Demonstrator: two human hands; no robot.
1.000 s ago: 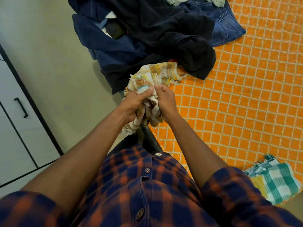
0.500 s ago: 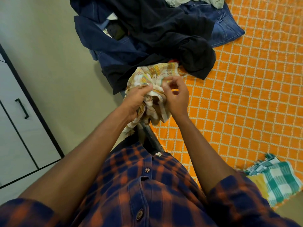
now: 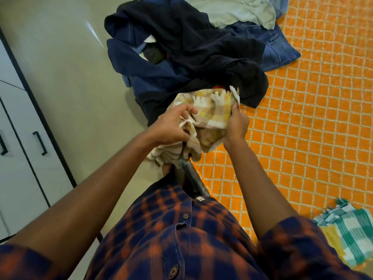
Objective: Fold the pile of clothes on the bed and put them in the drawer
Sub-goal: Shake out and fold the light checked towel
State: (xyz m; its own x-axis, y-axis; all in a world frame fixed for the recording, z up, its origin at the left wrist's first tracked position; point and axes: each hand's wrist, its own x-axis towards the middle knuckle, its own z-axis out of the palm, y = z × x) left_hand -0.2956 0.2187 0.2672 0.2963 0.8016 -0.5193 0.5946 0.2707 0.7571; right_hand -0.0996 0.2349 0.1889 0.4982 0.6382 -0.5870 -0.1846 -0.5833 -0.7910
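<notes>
One pile of clothes [image 3: 191,47] and one green checked cloth [image 3: 353,225] lie on the bed [image 3: 312,98]. Left hand [image 3: 171,126] and right hand [image 3: 237,126], fingers curled, each grip the single yellow checked cloth [image 3: 212,112].

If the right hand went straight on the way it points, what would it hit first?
Past the yellow checked cloth it pinches, the right hand would likely meet the black garment lying just beyond, though depth is unclear.

clothes pile [image 3: 201,47] cropped above, cabinet [image 3: 20,158] cropped left
</notes>
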